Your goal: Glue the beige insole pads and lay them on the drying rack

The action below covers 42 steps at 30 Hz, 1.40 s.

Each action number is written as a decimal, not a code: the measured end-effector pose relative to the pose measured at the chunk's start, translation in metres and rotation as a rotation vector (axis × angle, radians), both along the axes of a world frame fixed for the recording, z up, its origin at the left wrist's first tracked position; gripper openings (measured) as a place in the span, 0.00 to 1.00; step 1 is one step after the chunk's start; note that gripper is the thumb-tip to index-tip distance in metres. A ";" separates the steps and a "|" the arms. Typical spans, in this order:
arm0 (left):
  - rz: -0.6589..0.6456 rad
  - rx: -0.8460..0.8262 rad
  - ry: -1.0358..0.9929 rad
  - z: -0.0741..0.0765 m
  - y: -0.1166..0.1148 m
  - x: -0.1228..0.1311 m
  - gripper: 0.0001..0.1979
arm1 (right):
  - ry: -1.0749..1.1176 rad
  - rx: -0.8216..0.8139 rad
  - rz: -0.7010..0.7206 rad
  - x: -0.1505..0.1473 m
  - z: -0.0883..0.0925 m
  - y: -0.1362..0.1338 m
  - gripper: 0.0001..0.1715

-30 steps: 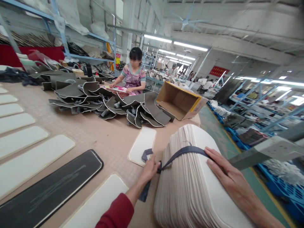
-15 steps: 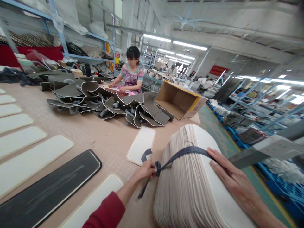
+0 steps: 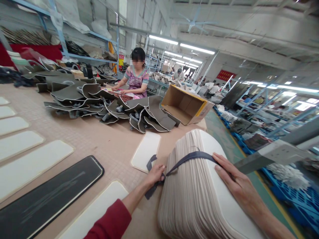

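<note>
A thick stack of pale boards with rounded corners [image 3: 186, 192] stands on edge in front of me, with a dark fabric strip [image 3: 191, 155] running across it. At the stack's left side, my left hand [image 3: 156, 174] is closed on the strip near its knot; loose tails hang above and below the fingers. My right hand [image 3: 236, 182] lies with fingers stretched out on the white outer board, its fingertips over the strip. Behind my left hand, a single white board [image 3: 147, 147] lies flat on the table.
White boards [image 3: 50, 152] lie in a row at left beside a long black panel [image 3: 57, 196]. Grey-brown bag pieces [image 3: 107, 106] are heaped across the table [image 3: 104, 142], with an open cardboard box [image 3: 186, 106] beside them. A co-worker [image 3: 136, 78] sits behind. A metal beam [image 3: 269, 154] crosses at right.
My left hand has shifted slightly up around the knot, and the lower tail of the strip has turned broader side on. My right hand stays on the stack. The view has shifted slightly.
</note>
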State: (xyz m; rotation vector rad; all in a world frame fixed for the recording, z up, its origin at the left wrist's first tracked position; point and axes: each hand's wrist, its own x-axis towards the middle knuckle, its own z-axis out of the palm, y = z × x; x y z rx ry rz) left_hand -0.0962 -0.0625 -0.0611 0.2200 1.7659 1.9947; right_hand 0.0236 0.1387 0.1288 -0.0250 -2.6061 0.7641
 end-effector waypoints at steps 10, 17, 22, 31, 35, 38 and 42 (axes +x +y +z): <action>-0.125 -0.684 0.255 -0.005 -0.030 -0.021 0.12 | 0.013 0.056 0.041 -0.004 0.004 -0.018 0.32; -0.065 -0.704 0.331 0.009 -0.045 -0.047 0.10 | -0.013 0.007 -0.005 0.002 0.005 -0.006 0.31; -0.115 -0.408 0.305 0.028 -0.073 -0.052 0.14 | -0.015 -0.005 -0.011 0.002 -0.001 0.000 0.29; 0.073 0.457 0.050 0.026 -0.005 -0.001 0.16 | -0.017 -0.020 -0.048 0.005 -0.002 0.005 0.27; 0.105 0.457 0.057 0.029 -0.003 0.002 0.16 | 0.006 -0.014 -0.033 0.004 -0.001 0.003 0.28; 0.139 0.464 0.053 0.032 -0.006 0.007 0.16 | -0.009 -0.013 -0.012 0.004 0.000 0.002 0.29; 0.144 0.490 0.044 0.037 -0.007 0.014 0.15 | -0.009 -0.028 -0.014 0.008 0.001 0.004 0.29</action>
